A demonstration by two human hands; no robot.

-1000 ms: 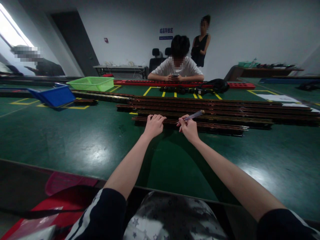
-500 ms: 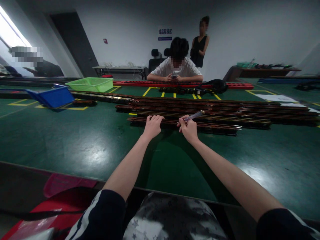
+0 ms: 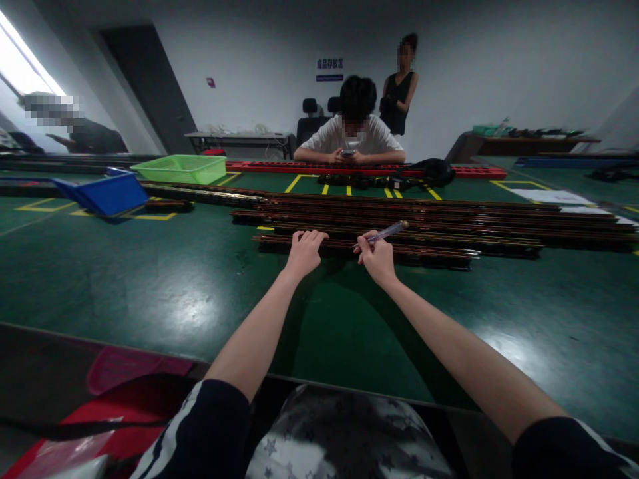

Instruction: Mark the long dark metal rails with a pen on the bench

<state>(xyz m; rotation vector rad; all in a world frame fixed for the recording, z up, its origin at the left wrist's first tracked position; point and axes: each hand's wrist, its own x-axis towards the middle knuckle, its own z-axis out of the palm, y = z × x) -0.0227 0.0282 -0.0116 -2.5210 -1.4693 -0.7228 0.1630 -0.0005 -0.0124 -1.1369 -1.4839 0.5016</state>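
Note:
A pen with a clear barrel (image 3: 392, 231) is held in the closed fingers of my right hand (image 3: 378, 258), its tip low over the nearest strip. That strip (image 3: 429, 253) is long, thin and dark with copper-coloured edges, and lies crosswise before me. My left hand (image 3: 305, 251) has its fingers curled over the same strip, left of the pen; the fingertips' undersides are hidden. Behind it lies a wide stack of similar long strips (image 3: 449, 221), side by side on the green table (image 3: 329, 332).
A blue bin (image 3: 112, 193) and a light green basket (image 3: 180, 169) stand at the left. Behind the stack are a black cable bundle (image 3: 434, 173) and a long red rail (image 3: 474, 171). White papers (image 3: 552, 195) lie at the right. A person (image 3: 374, 136) sits opposite with a phone.
The nearest strip has shifted very slightly left. My hands have hardly moved, and the pen stays in my right hand.

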